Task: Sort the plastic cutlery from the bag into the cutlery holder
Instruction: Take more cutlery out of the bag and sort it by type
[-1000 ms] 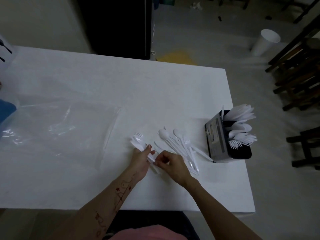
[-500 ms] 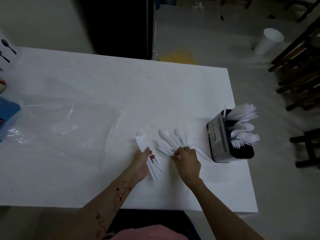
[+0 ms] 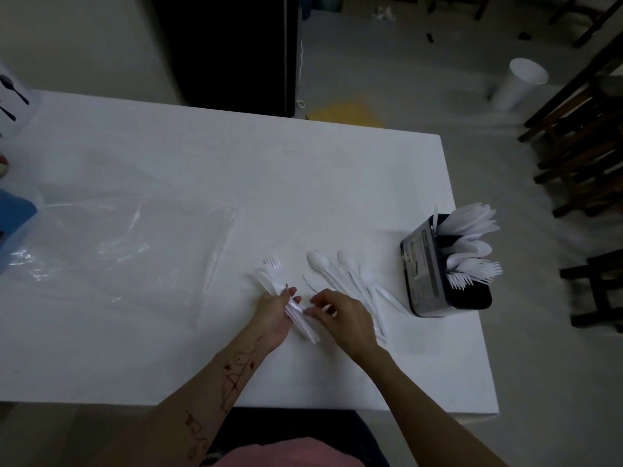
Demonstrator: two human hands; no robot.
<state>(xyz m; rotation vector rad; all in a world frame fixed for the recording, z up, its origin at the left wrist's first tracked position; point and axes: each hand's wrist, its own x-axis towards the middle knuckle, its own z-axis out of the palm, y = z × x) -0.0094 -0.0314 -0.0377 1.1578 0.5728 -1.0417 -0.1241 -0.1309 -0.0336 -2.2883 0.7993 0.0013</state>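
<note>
My left hand (image 3: 274, 313) grips a bundle of white plastic forks (image 3: 273, 274) low over the white table (image 3: 202, 170), tines pointing away from me. My right hand (image 3: 347, 318) is just to the right, its fingertips pinching one white piece against that bundle. A loose pile of white spoons (image 3: 340, 269) and other cutlery lies fanned between my hands and the black cutlery holder (image 3: 428, 271). The holder stands near the table's right edge, filled with knives, spoons and forks in separate compartments. The clear plastic bag (image 3: 111, 251) lies flat on the left.
A blue object (image 3: 13, 217) sits at the far left edge, with a white card showing spoon pictures (image 3: 11, 96) behind it. Off the table are a white bucket (image 3: 519, 84) on the floor and dark wooden chairs (image 3: 586, 146) at the right.
My right hand came back from the spoon pile to the fork bundle, holding a white piece against it. My left hand stayed on the bundle.
</note>
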